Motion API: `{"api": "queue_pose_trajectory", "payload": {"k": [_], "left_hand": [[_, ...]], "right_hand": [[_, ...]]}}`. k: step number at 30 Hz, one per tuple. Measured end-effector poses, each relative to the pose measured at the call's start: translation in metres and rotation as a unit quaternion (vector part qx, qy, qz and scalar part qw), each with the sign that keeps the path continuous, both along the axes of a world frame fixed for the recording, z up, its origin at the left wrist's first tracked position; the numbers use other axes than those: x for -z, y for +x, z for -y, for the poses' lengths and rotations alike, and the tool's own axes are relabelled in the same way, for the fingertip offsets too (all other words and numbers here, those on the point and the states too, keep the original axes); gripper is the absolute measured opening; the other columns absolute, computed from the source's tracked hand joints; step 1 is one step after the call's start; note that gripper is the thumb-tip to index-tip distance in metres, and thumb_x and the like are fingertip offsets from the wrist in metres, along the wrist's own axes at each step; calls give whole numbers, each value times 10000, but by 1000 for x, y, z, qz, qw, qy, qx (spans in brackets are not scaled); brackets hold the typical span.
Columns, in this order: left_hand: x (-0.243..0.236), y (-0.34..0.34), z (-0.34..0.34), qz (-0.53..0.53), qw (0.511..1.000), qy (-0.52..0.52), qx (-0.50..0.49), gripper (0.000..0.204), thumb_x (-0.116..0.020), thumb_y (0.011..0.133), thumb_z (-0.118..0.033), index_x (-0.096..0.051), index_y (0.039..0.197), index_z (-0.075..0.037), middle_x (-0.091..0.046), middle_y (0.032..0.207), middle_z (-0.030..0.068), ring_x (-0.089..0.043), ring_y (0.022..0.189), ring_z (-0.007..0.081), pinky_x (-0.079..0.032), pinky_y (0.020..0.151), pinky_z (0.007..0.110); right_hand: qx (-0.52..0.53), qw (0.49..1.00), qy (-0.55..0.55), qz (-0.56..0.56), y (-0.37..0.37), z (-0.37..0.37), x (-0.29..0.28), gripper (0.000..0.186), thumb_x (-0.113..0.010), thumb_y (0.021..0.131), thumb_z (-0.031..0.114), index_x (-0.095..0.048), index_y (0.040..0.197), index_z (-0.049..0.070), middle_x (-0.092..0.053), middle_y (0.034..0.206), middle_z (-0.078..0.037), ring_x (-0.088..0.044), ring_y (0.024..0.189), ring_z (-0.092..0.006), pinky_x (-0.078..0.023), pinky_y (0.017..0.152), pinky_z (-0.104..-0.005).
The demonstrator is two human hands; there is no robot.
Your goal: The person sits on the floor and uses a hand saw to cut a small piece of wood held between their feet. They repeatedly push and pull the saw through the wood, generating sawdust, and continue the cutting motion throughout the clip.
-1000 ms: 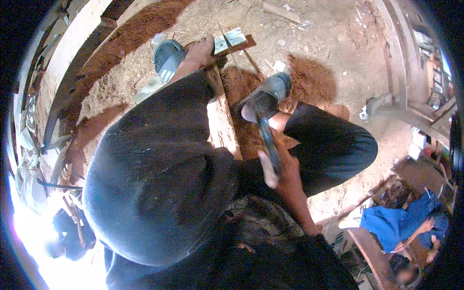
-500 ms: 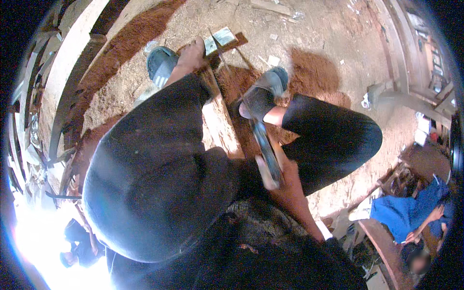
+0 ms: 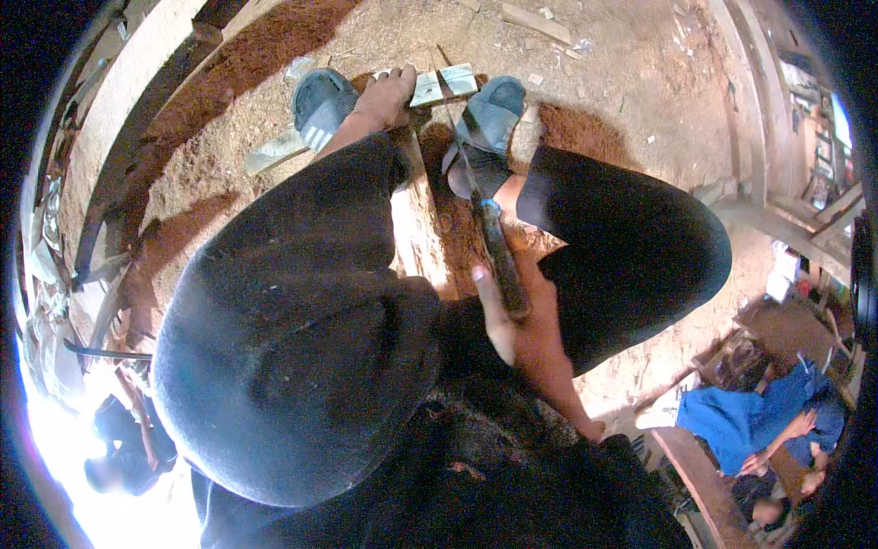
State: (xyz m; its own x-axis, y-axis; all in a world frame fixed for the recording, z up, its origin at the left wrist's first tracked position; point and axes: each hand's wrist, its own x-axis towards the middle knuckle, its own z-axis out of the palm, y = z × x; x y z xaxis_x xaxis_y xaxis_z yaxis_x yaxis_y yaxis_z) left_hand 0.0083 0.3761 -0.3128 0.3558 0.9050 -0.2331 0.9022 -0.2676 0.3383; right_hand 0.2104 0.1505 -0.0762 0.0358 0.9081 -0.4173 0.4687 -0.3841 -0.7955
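Observation:
My left hand is closed on the left end of a short, pale board, beside my sandalled left foot. My right hand grips the dark handle of a saw. Its thin blade reaches up between my legs to the board and crosses it. A longer, rough plank runs toward me below the board, partly hidden by my dark-clothed leg. My right foot, also in a sandal, lies just right of the blade.
Long timbers curve along the left, with more framing at the right. Wood offcuts lie on the dusty floor. One person in blue is at lower right, another in dark clothes at lower left, in glare.
My right foot has moved up, closer to the board. My right hand and the saw have shifted slightly away from me since half a second ago. My left hand stays at the board.

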Motion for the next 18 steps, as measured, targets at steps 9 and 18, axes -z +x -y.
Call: {"api": "queue_pose_trajectory", "payload": {"k": [9,18], "left_hand": [[3,7,-6,-20,1000,-7,9,672,-807,642,-181,-383,1139,-21,-566,1139,240,-565,1100,430,-459,907,564],[19,2,-14,-42,999,-2,-8,599,-770,724,-205,-401,1159,-21,-579,1156,241,-575,1093,430,-465,898,551]], "right_hand": [[48,997,-66,9,-2,23,6,541,-626,919,258,-429,1387,70,-651,1121,-208,-642,1044,-242,-488,870,-337],[13,995,-88,42,8,35,-17,493,-606,927,180,-453,1376,44,-627,1176,-201,-611,1079,-214,-468,904,-326]]}}
